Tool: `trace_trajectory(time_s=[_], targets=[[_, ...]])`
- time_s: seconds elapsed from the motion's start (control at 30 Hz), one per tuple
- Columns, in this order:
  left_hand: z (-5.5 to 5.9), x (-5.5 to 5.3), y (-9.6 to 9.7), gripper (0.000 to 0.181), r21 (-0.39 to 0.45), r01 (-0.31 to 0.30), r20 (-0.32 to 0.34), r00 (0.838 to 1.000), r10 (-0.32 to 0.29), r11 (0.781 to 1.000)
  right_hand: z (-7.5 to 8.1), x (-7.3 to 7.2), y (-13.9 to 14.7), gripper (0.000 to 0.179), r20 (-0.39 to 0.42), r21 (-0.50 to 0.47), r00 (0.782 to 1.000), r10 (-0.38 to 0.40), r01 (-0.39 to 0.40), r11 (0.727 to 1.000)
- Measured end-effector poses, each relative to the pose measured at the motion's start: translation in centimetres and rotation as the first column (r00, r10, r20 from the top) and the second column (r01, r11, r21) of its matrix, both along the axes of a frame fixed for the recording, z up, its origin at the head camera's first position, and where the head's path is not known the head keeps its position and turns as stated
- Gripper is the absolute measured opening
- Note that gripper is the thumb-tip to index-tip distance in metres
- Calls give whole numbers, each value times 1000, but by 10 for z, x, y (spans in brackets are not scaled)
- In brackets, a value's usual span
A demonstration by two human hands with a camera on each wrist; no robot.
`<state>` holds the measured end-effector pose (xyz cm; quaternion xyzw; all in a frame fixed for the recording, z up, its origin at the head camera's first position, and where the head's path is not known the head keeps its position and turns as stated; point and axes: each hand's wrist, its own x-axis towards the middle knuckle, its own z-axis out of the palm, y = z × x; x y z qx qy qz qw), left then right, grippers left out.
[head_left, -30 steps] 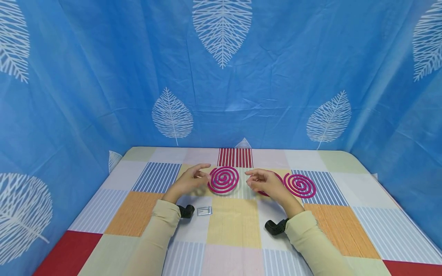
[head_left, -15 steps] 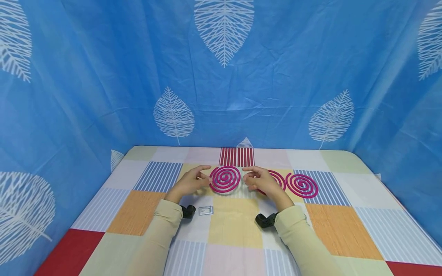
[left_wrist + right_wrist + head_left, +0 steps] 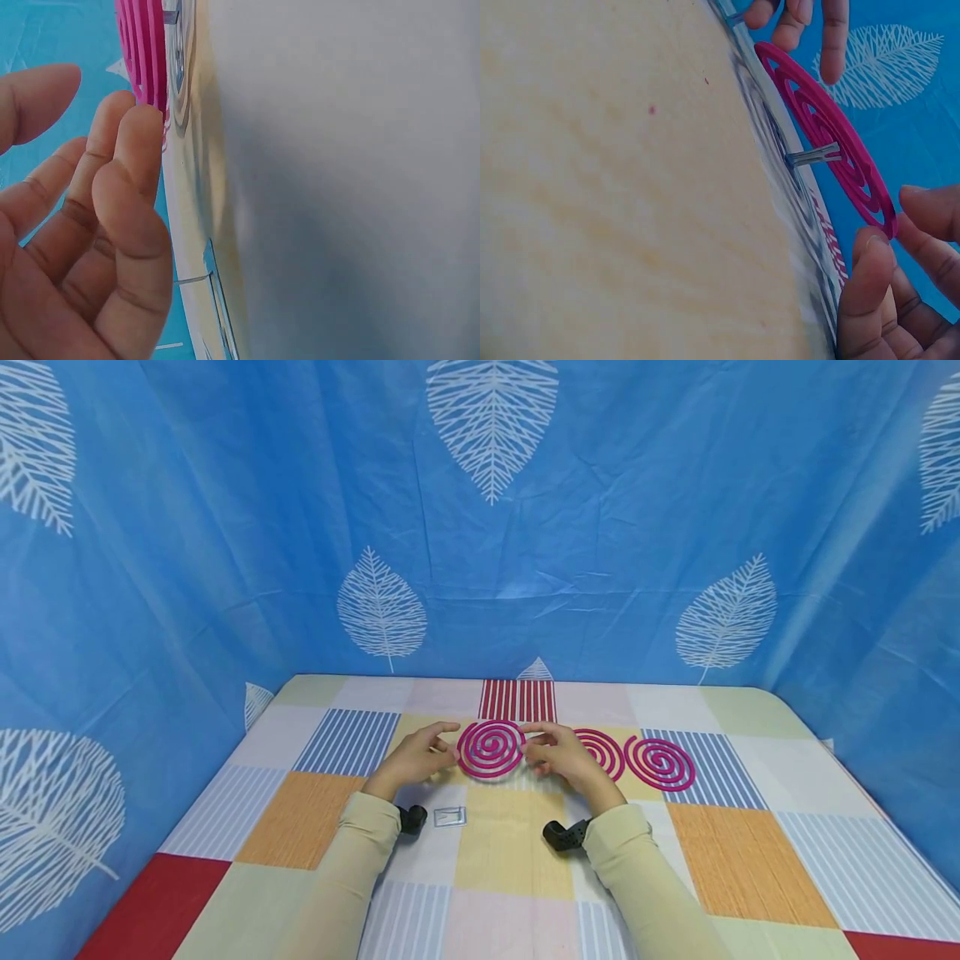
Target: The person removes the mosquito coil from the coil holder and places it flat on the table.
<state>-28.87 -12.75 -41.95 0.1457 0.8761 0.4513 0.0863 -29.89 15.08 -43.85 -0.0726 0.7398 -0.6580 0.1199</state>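
Note:
A magenta mosquito coil (image 3: 491,760) sits raised off the table; the right wrist view shows a thin metal stand (image 3: 810,156) under its middle. At the coil's left edge is my left hand (image 3: 416,756), its fingers loosely bent and spread. My right hand (image 3: 558,756) is at the opposite edge, where its thumb (image 3: 871,262) seems to touch the rim and the index finger stays apart from it. Neither hand is seen pinching the coil. Two more mosquito coils lie to the right: one (image 3: 611,752) partly behind my right hand, another (image 3: 660,766) beyond it.
A flat metal coil stand (image 3: 450,816) lies on the patchwork tablecloth (image 3: 513,843) near my left wrist. Blue leaf-printed curtains (image 3: 480,552) enclose the table at the back and sides. Black wrist cameras (image 3: 564,836) are strapped under both wrists.
My right hand has moved left, from over the middle coil to the raised coil's right edge, uncovering more of the middle coil. My left hand has stayed nearly still.

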Motion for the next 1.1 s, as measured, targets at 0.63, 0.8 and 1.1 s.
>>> trace_trajectory(time_s=[0.63,0.8,1.1], targets=[[0,3,8,72,-105,-33,106,993,44,994,-7,-1,0,46,11,14,1000,14,-14,1000],[0,2,11,72,-95,-49,108,992,59,994,-7,-1,0,48,6,15,1000,6,-6,1000],[1,3,13,70,-68,-63,105,992,70,996,-7,-2,0,58,21,-11,1000,-11,12,1000]])
